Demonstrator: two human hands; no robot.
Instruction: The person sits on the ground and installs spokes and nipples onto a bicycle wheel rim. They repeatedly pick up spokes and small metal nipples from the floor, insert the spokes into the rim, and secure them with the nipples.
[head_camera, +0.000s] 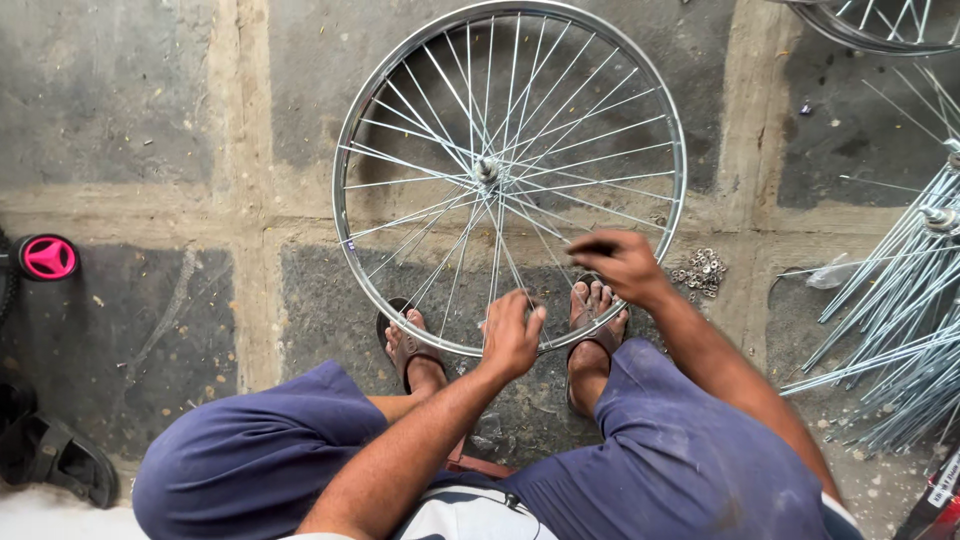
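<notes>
Left hand (512, 335) fingers pinch the wheel (510, 175) rim; right hand (620, 265) grips a dark tool. Nuts (700, 270) and loose spokes (890, 330) lie rightward; pink cap (48, 257) left.

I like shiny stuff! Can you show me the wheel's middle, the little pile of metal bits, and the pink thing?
Wheel hub (487, 170), head view, on its centre.
Pile of small metal pieces (699, 270), head view, mid-pile.
Pink round object (48, 257), head view, on its face.
</notes>
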